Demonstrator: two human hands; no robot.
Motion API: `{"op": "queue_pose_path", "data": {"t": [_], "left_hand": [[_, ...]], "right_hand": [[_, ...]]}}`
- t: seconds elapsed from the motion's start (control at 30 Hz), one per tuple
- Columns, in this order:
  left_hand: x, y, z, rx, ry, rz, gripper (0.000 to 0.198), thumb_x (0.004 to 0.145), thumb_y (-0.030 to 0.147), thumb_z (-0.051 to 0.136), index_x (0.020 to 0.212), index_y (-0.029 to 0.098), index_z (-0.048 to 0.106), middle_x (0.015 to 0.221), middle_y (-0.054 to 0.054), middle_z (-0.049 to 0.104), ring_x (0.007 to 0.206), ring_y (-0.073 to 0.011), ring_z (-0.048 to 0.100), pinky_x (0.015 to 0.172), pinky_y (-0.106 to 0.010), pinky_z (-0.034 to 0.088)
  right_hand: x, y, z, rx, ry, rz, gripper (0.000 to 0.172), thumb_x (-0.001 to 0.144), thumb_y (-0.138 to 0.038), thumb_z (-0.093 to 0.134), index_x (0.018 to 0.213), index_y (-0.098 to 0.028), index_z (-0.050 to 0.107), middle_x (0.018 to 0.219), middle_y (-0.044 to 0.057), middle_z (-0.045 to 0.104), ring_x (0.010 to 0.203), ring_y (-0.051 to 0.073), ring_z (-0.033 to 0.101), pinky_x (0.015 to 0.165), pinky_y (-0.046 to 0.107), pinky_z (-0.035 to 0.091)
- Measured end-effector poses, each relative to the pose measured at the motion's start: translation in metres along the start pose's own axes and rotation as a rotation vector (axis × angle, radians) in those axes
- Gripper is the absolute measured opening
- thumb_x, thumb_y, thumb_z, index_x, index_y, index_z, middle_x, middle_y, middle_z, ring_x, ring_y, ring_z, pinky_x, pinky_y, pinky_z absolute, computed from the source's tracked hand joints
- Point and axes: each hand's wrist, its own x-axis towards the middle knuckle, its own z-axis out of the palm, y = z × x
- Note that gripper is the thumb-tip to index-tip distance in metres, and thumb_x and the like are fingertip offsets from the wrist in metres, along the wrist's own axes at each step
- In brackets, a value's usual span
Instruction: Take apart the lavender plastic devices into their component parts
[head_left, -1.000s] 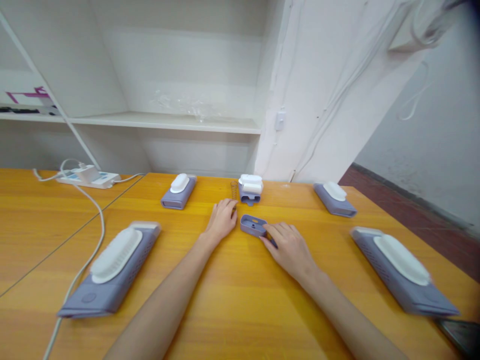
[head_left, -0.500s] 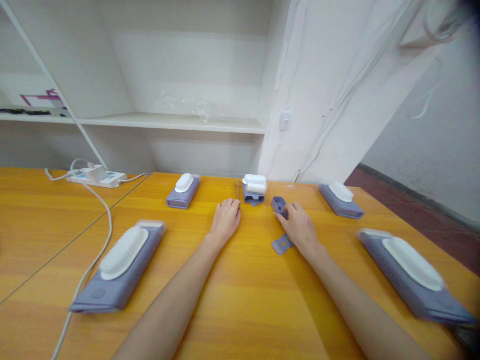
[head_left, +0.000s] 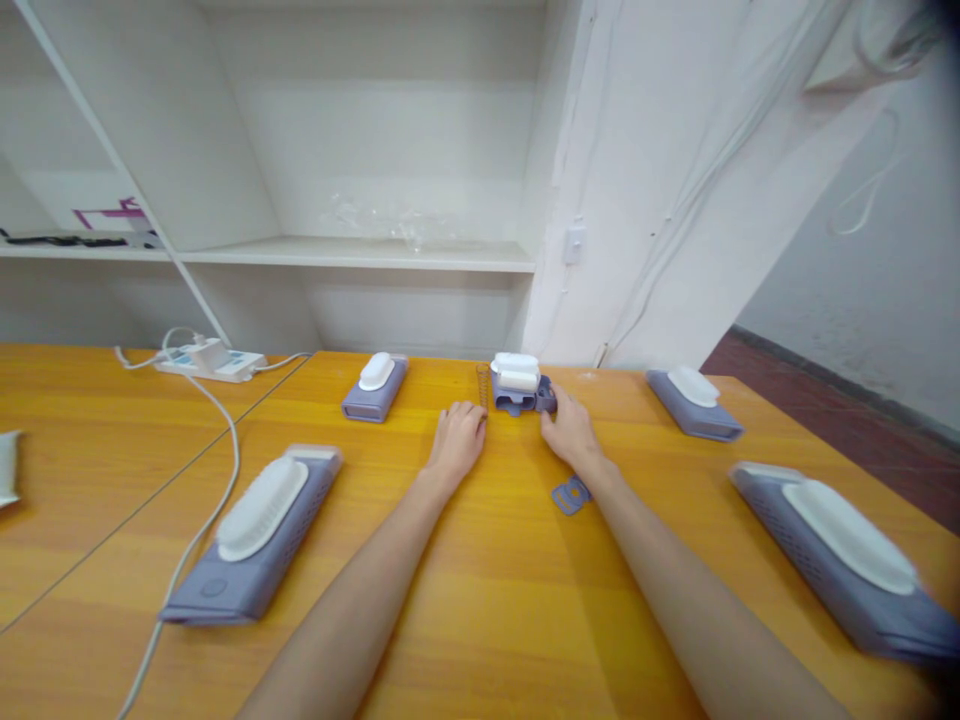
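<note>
While the left hand (head_left: 457, 435) stays low on the yellow-brown wooden surface (head_left: 487, 600), fingers curled at the near end of an upright-looking thin wire coil spring (head_left: 482, 385), the right hand (head_left: 571, 425) has moved farther toward the far edge. Whether the left hand grips the spring, I cannot tell. The right hand grips a small purple-grey plastic cup (head_left: 545, 392), now brought just beside, apparently against, the right side of a purple-grey plastic housing with an open near end (head_left: 514, 402), which carries rounded white pieces (head_left: 515, 370). So cup, housing and spring now sit grouped near the middle of the far edge, while a flat purple-grey plate with cut-outs (head_left: 568, 495) lies apart, nearer the front edge, partly hidden by the right wrist.

Counting from the left: one white object, cut off by the view (head_left: 7, 467); one white power strip (head_left: 240, 366) near the far edge; four long purple-grey cases with white oval tops, one toward the near left (head_left: 259, 530), one by the far edge left of centre (head_left: 379, 385), one near the far right corner (head_left: 694, 405), one along the right edge (head_left: 840, 560). Between them: one spring, one housing, one cup, one plate. The white pieces are too small to count surely.
</note>
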Motion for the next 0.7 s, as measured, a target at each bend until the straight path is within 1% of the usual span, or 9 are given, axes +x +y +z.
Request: {"op": "queue_pose_path", "data": {"t": [0.07,0.13,0.23,0.3,0.37,0.47,0.53,0.6,0.7], "left_hand": [[0.0,0.0,0.0,-0.001,0.005,-0.003,0.019,0.09,0.021,0.045,0.102,0.022,0.06,0.103,-0.004,0.063,0.101,-0.0206,0.053,0.083,-0.032,0.039],[0.0,0.0,0.0,-0.004,0.011,-0.005,0.018,0.09,0.021,0.046,0.102,0.022,0.06,0.103,-0.004,0.063,0.101,-0.0207,0.053,0.084,-0.032,0.039],[-0.001,0.0,0.0,-0.01,0.018,-0.006,0.017,0.089,0.022,0.047,0.102,0.022,0.058,0.103,-0.004,0.062,0.101,-0.0203,0.053,0.084,-0.032,0.039],[-0.001,0.0,-0.001,-0.014,0.024,-0.007,0.017,0.089,0.023,0.047,0.102,0.022,0.057,0.103,-0.004,0.062,0.1,-0.0203,0.053,0.084,-0.032,0.039],[-0.002,0.001,-0.001,-0.015,0.031,-0.01,0.016,0.089,0.023,0.047,0.103,0.022,0.056,0.102,-0.004,0.062,0.1,-0.0204,0.053,0.084,-0.032,0.038],[-0.002,0.001,-0.001,-0.016,0.038,-0.015,0.016,0.089,0.024,0.047,0.103,0.022,0.055,0.102,-0.005,0.062,0.1,-0.0206,0.053,0.084,-0.033,0.038],[-0.002,0.001,-0.002,-0.016,0.039,-0.02,0.016,0.089,0.024,0.047,0.103,0.023,0.055,0.102,-0.005,0.062,0.1,-0.0208,0.053,0.084,-0.033,0.038],[-0.001,0.002,-0.002,-0.018,0.038,-0.028,0.016,0.089,0.025,0.047,0.103,0.023,0.055,0.103,-0.005,0.062,0.1,-0.0213,0.053,0.083,-0.033,0.038],[-0.002,0.003,-0.002,-0.024,0.035,-0.034,0.017,0.089,0.025,0.046,0.104,0.022,0.054,0.104,-0.006,0.062,0.101,-0.0216,0.053,0.084,-0.033,0.038]], "right_hand": [[-0.001,0.0,-0.001,0.026,-0.016,-0.024,0.061,0.079,-0.015,0.049,0.138,-0.011,0.034,0.13,0.014,0.053,0.117,0.023,0.051,0.1,0.031,0.038],[-0.003,-0.001,-0.004,0.046,-0.028,-0.038,0.066,0.079,-0.016,0.05,0.142,-0.012,0.029,0.135,0.013,0.049,0.121,0.022,0.048,0.102,0.032,0.037],[-0.012,-0.006,-0.012,0.044,-0.003,-0.03,0.058,0.084,-0.019,0.045,0.14,-0.012,0.032,0.135,0.013,0.049,0.122,0.024,0.047,0.101,0.036,0.038],[-0.025,-0.011,-0.021,-0.004,0.023,-0.042,0.047,0.086,-0.021,0.043,0.132,-0.012,0.043,0.129,0.014,0.053,0.118,0.025,0.05,0.098,0.037,0.039],[-0.044,-0.015,-0.032,-0.074,0.019,-0.115,0.035,0.087,-0.022,0.042,0.119,-0.014,0.055,0.122,0.012,0.058,0.113,0.025,0.053,0.096,0.038,0.04],[-0.078,-0.015,-0.052,-0.137,-0.005,-0.262,0.024,0.088,-0.023,0.044,0.1,-0.017,0.063,0.112,0.009,0.064,0.106,0.023,0.056,0.095,0.039,0.038],[-0.102,-0.011,-0.065,-0.157,-0.036,-0.327,0.022,0.089,-0.026,0.044,0.088,-0.018,0.065,0.108,0.008,0.065,0.103,0.022,0.057,0.099,0.041,0.035],[-0.123,-0.006,-0.076,-0.159,-0.104,-0.385,0.023,0.091,-0.026,0.043,0.09,-0.021,0.066,0.107,0.005,0.066,0.1,0.02,0.058,0.102,0.043,0.03],[-0.145,-0.003,-0.084,-0.178,-0.144,-0.451,0.029,0.09,-0.027,0.044,0.113,-0.022,0.061,0.122,0.007,0.059,0.113,0.022,0.051,0.105,0.046,0.026]]}}
